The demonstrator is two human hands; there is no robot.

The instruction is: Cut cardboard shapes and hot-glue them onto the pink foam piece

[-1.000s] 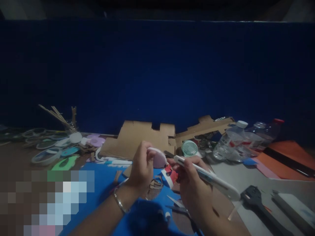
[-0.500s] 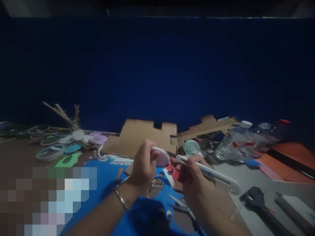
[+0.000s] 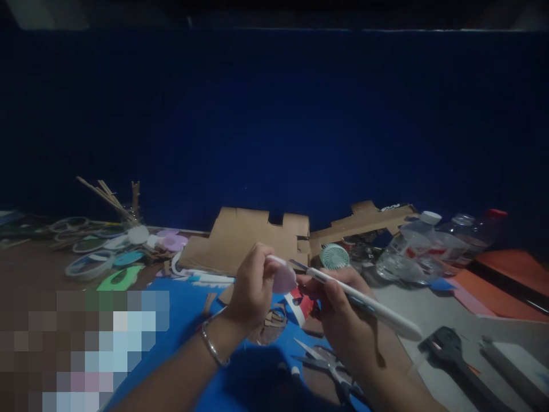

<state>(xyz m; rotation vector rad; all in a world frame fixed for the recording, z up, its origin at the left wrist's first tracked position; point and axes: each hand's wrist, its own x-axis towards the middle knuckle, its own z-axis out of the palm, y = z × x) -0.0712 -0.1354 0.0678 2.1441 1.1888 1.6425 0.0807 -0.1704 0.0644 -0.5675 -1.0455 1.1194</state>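
My left hand (image 3: 253, 283), with a silver bangle on its wrist, pinches a small pale pink rounded piece (image 3: 284, 279) by its left side. A white utility knife (image 3: 364, 303) lies in the closed fingers of my right hand (image 3: 343, 309). Its short blade points left, close to the upper edge of the pink piece; whether they touch I cannot tell. Beneath the hands are a red and white scrap (image 3: 299, 308) and a round piece with brown bits (image 3: 271, 326). Scissors (image 3: 328, 366) lie partly open beside my right wrist.
Cut cardboard (image 3: 244, 240) leans at the back on the blue mat (image 3: 165, 320). To the right are a small green fan (image 3: 335, 257), plastic bottles (image 3: 407, 252), orange sheets (image 3: 510, 280) and a black glue gun (image 3: 450, 352). Tape rolls (image 3: 89, 265) and sticks (image 3: 111, 200) crowd the left.
My right hand has turned the knife, so its narrow side shows more and the blade now stands out clearly. The pink piece has tilted slightly in my left hand.
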